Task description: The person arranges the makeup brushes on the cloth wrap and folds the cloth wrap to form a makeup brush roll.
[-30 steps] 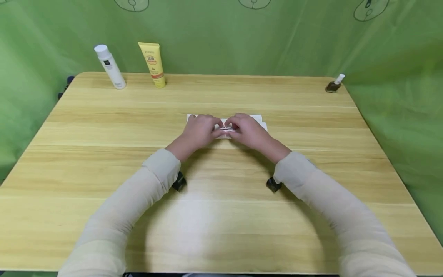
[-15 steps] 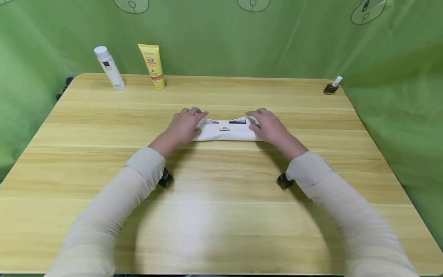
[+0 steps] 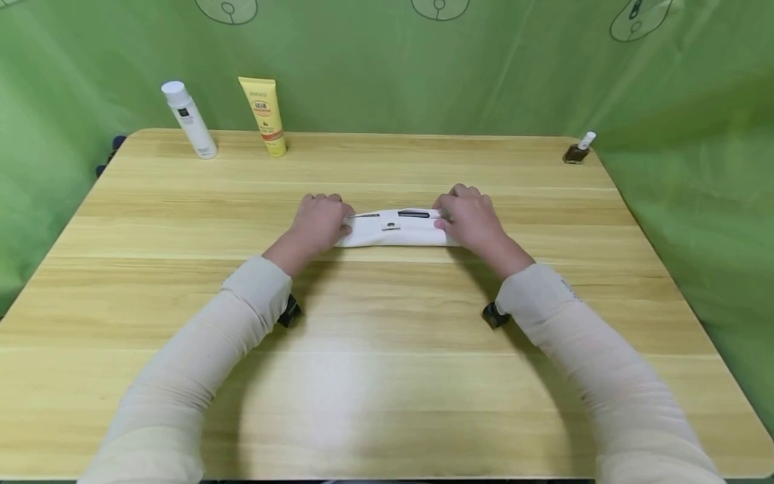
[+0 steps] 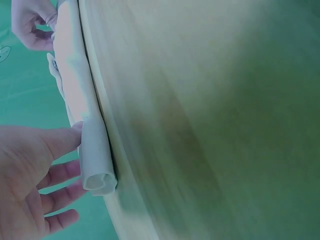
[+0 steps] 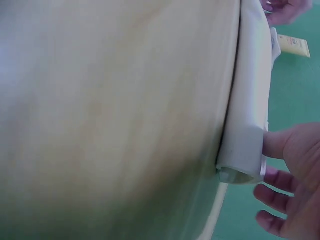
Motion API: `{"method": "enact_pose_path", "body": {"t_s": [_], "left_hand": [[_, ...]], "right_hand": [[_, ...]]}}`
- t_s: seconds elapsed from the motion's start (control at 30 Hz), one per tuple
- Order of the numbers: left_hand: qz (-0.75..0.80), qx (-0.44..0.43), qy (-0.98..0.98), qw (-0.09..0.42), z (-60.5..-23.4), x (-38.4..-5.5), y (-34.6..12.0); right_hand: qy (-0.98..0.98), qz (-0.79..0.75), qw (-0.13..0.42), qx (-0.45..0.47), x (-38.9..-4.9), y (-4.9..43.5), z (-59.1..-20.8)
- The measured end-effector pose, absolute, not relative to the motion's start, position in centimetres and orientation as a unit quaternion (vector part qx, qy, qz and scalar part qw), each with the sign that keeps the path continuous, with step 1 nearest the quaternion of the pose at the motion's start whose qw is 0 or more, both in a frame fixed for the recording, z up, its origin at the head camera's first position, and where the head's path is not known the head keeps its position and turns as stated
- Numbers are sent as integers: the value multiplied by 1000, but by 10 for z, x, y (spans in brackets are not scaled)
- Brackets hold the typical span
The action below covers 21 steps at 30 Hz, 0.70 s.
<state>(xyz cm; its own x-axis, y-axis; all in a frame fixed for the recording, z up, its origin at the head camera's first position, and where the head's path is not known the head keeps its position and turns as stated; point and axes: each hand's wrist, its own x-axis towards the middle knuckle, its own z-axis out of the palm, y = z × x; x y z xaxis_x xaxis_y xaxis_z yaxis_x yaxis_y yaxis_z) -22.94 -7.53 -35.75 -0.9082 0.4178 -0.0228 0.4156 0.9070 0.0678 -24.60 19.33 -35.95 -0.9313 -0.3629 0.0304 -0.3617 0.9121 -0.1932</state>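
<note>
A long white pouch (image 3: 417,234) lies across the middle of the table, rolled into a tube at both ends. At its centre a short strap with a metal snap (image 3: 390,222) hangs over the front. Dark slits show along the upper edge on either side of the strap. My left hand (image 3: 318,222) pinches the pouch's left end, thumb in front and fingers behind. At the other end, my right hand (image 3: 471,216) pinches it the same way. The left wrist view shows the thumb on the rolled end (image 4: 97,155); fingertips partly hide behind the pouch in both wrist views.
On the wooden table (image 3: 375,376), a white bottle (image 3: 190,121) and a yellow tube (image 3: 265,117) stand at the back left. A small dark bottle with a white cap (image 3: 577,151) is at the back right corner. A green curtain (image 3: 363,74) hangs behind.
Both hands have moved from the pouch's middle, where they pinched near the snap, outward to its two ends. Over the last half second the fingers closed onto the upper edge and the slits narrowed.
</note>
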Motion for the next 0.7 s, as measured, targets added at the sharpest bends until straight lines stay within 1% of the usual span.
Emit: {"method": "enact_pose_path", "body": {"t_s": [0.07,0.17,0.4,0.57,0.7], "left_hand": [[34,209,977,16,-357,-229,-75],[40,202,978,15,-357,-230,-75],[79,193,978,29,-359,-231,-80],[132,190,972,39,-363,-233,-84],[151,191,969,31,-365,-232,-90]], "right_hand": [[979,-89,-18,-182,-244,193,-361],[979,-89,-31,-183,-241,191,-361],[976,-135,4,-170,-240,187,-361],[975,-150,13,-160,-240,188,-361],[973,-166,25,-156,-241,196,-361]]}}
